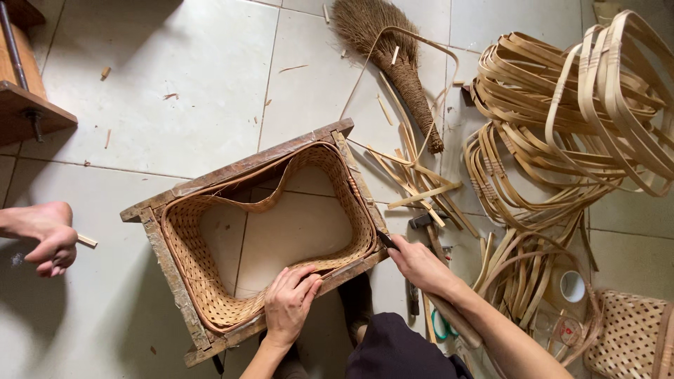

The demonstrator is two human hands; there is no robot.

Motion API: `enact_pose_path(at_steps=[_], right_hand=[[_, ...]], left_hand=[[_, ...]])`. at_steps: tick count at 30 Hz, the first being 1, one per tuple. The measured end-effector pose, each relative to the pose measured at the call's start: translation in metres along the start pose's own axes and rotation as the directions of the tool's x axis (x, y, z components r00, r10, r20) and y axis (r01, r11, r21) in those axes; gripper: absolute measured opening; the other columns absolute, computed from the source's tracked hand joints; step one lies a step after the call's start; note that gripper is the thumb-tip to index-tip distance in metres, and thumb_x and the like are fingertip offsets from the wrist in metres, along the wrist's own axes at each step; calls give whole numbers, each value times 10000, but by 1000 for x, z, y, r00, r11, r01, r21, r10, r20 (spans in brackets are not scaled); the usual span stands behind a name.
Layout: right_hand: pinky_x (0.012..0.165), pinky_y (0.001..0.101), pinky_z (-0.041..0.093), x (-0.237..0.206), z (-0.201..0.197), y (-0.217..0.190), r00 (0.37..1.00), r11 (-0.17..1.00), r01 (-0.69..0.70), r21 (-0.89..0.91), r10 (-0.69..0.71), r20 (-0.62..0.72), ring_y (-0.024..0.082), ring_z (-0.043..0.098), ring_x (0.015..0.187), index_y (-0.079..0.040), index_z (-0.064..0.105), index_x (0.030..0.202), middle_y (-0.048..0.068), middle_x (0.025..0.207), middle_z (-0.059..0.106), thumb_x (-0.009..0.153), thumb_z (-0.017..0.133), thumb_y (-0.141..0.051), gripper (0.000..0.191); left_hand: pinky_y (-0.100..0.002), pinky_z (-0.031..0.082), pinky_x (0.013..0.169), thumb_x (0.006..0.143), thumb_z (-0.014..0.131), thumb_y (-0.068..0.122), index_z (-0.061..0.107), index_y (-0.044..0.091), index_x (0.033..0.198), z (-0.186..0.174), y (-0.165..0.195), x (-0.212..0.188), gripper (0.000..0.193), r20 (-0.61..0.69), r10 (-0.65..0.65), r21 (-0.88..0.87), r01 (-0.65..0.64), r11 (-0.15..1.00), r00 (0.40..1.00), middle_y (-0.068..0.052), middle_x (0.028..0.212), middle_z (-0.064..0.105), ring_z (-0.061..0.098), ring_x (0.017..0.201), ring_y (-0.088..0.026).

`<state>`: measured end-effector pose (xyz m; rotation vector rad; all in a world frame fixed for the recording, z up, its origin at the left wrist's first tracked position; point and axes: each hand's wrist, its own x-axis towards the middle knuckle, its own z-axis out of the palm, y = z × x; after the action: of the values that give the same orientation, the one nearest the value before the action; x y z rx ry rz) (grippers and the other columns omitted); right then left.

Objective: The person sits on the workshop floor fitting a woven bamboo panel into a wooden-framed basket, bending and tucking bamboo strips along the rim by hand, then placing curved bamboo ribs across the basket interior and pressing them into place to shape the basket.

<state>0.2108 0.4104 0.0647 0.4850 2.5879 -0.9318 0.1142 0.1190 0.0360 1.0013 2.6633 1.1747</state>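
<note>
Your left hand (pixel 289 303) lies flat, fingers together, pressing the woven band (pixel 210 281) against the near wall of the wooden frame (pixel 163 261); it clasps nothing. At three o'clock from it, your right hand (pixel 419 264) is closed on a dark-handled blade (pixel 385 240) set at the frame's near right corner. The weave already lines most of the frame, yet along the far side, at twelve o'clock, it sags inward in a wave and looks unseated. A hammer (pixel 428 228) and loose strips (pixel 414 184) lie at two o'clock, coiled hoops (pixel 562 112) beyond.
</note>
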Motion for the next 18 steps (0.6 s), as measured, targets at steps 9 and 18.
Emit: enact_pose_path(at_steps=[9, 18], right_hand=[[475, 341, 464, 21, -36, 13, 883, 914, -309, 262, 173, 437, 162, 535, 470, -81, 554, 1091, 24, 594, 568, 1055, 469, -295, 233], [527, 405, 515, -5, -19, 9, 973, 987, 50, -154, -14, 229, 253, 651, 567, -104, 448, 1264, 112, 711, 684, 1065, 455, -287, 271]], left_hand=[[-410, 545, 945, 893, 714, 275, 773, 123, 946, 4, -3, -3, 171, 5, -8, -9, 8, 1000, 1000, 5, 1083, 749, 711, 983, -231], [-383, 554, 891, 891, 717, 265, 766, 114, 944, 4, -3, -1, 168, -7, -2, 5, 2, 1000, 1000, 5, 1078, 747, 707, 972, -226]])
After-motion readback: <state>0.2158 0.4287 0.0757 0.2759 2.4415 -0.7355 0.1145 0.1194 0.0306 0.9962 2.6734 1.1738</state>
